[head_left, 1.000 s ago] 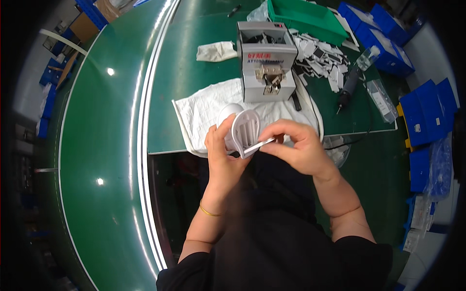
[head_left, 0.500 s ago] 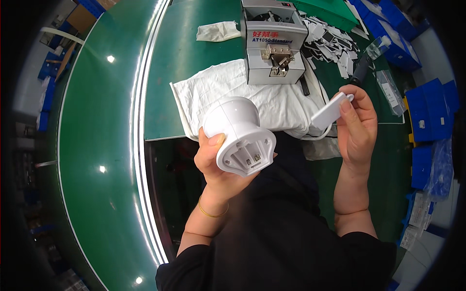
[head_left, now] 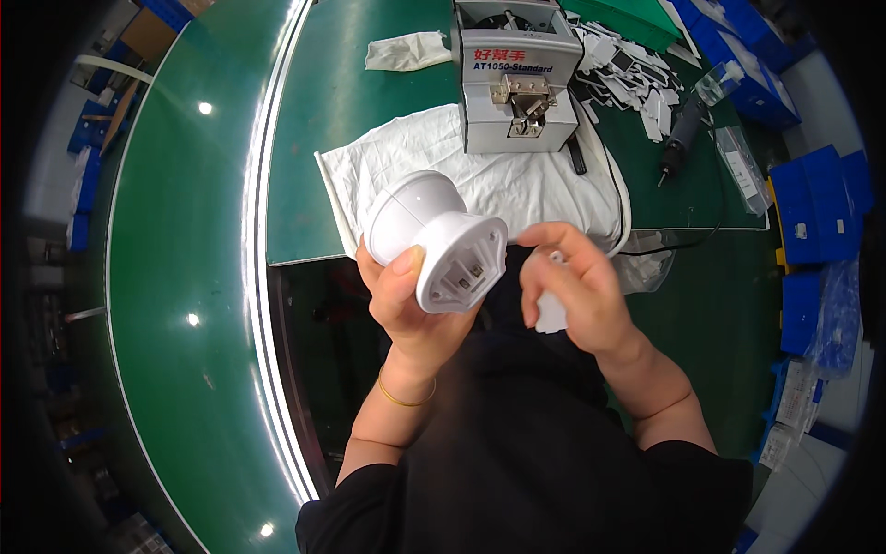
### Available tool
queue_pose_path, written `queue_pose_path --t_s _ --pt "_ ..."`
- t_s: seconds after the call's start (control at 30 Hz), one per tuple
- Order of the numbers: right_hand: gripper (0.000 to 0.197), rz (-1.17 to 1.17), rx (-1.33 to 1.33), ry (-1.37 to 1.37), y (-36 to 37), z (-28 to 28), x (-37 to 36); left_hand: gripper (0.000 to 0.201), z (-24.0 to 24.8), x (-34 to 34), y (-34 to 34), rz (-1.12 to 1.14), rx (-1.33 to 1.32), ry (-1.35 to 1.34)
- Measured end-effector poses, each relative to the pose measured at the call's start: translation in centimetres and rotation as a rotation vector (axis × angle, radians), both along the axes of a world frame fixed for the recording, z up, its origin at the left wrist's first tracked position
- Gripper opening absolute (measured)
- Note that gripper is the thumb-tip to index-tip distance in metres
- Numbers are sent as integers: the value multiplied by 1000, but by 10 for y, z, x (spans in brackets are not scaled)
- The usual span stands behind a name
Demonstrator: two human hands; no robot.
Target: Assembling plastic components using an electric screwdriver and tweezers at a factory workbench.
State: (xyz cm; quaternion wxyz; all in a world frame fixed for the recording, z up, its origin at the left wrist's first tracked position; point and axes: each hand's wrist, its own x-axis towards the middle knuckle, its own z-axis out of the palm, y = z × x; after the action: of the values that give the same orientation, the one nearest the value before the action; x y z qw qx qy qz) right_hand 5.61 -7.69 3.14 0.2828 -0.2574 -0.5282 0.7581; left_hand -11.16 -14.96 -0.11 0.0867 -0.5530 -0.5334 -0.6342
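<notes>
My left hand [head_left: 406, 309] is wrapped around a white plastic housing [head_left: 413, 214] with a narrow waist and wide ends. It is tilted, so its flat end faces toward the right. In that end lies a recessed compartment [head_left: 469, 273] with small metal contacts. Close to its right side, my right hand [head_left: 583, 294] holds a small flat white plastic cover [head_left: 551, 315] with a tab at one end. Its fingers partly hide the cover, which is apart from the housing.
Beyond my hands, a white cloth [head_left: 397, 148] lies under a grey machine [head_left: 517, 120]. Flat white and dark pieces [head_left: 637, 83] are heaped beside it. A powered screwdriver [head_left: 681, 138] with a cable lies at right, near a clear bag [head_left: 741, 175]. Blue bins [head_left: 812, 208] stand along the right.
My right hand has swung left and down with the cover, from far right to beside the housing. The housing has shifted slightly left and up, turning a little in my left hand.
</notes>
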Motion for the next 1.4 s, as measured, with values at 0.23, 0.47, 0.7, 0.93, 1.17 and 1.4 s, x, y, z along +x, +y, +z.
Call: queue_pose_path --t_s 0.23,0.47,0.7,0.93,1.17,1.4 --pt "47 103 -56 -111 -7 -4 -19 87 -19 -3 -1 26 -62 97" --pt "42 -348 322 -195 59 -13 11 87 -30 -20 5 72 -133 -5" --pt "25 -485 931 -825 196 -62 39 96 -33 -32 4 42 -324 -225" --pt "26 -495 889 -1020 185 -56 -4 94 -31 -44 -7 183 -331 -79" --pt "28 -460 519 -695 178 -45 15 89 -40 -76 -29 362 -310 -18" --pt "15 -467 228 -238 137 -21 41 90 -61 -103 -39 564 -395 80"
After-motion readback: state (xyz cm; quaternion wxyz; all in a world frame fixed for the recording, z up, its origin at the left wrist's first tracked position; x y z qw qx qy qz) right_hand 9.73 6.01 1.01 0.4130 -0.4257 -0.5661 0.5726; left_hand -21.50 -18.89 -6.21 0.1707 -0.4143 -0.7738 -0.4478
